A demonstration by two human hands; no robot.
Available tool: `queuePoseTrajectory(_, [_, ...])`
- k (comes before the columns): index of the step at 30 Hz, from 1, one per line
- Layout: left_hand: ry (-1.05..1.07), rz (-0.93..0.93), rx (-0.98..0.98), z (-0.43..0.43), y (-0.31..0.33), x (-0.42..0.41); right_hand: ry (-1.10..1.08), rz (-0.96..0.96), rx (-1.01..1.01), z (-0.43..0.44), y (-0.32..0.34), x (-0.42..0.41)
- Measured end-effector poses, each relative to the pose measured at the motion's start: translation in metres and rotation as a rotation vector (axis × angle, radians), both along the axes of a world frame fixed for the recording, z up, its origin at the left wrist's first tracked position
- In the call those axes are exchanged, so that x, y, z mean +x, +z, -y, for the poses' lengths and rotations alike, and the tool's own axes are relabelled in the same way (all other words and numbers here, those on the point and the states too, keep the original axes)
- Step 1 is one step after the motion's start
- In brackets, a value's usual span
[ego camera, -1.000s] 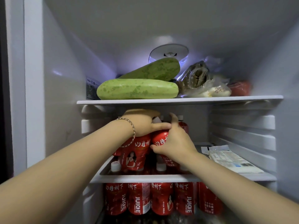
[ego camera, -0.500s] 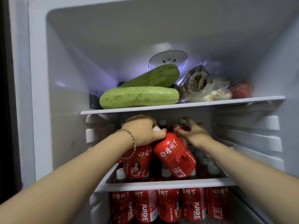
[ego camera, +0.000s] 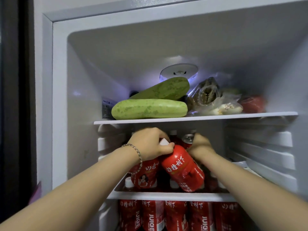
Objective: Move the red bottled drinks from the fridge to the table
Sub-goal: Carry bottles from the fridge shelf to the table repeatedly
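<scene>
Our left hand (ego camera: 150,144) curls round the white cap of a red plastic juice bottle (ego camera: 183,170), which tilts near the middle of the front edge of the white middle fridge shelf (ego camera: 166,196). Our right hand (ego camera: 200,145) reaches behind it, its fingers hidden, so we cannot tell its grip. Full, the bottle should feel heavy, stiff and perhaps cold-slick, and we judge the neck or waist the safest hold.

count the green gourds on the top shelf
2. One green gourd lies along the top shelf's front edge; the second green gourd rests tilted behind it. Bags beside them could hide more.
</scene>
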State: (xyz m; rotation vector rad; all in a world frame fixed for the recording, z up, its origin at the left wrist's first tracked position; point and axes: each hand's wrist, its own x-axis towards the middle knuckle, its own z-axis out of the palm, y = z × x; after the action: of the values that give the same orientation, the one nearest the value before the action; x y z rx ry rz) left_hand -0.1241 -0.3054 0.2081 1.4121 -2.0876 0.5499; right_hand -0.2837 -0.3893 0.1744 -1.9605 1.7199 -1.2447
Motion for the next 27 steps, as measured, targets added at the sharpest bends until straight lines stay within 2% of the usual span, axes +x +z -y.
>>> queuePoseTrajectory(2, [0.012, 0.021, -0.021, -0.004, -0.001, -0.001, 0.036, 0.037, -0.042, -0.008, -0.005, -0.004])
queuePoseTrajectory(5, [0.077, 0.121, -0.184, -0.01, -0.009, -0.003, 0.016, 0.073, -0.16, -0.024, -0.013, -0.009])
queuePoseTrajectory(11, [0.045, 0.226, -0.472, -0.041, -0.01, -0.005, -0.141, -0.083, -0.236, -0.076, -0.004, -0.022])
queuePoseTrajectory(15, [0.035, 0.183, -0.301, -0.074, 0.002, -0.011, -0.209, -0.135, -0.258, -0.131, -0.002, -0.027])
queuePoseTrajectory(19, [-0.075, 0.289, -0.228, -0.113, -0.012, -0.026, -0.31, -0.147, -0.226, -0.203, -0.012, -0.028])
queuePoseTrajectory(27, [-0.477, 0.413, 0.009, -0.195, -0.104, -0.082, -0.561, -0.228, 0.082, -0.359, -0.079, -0.042])
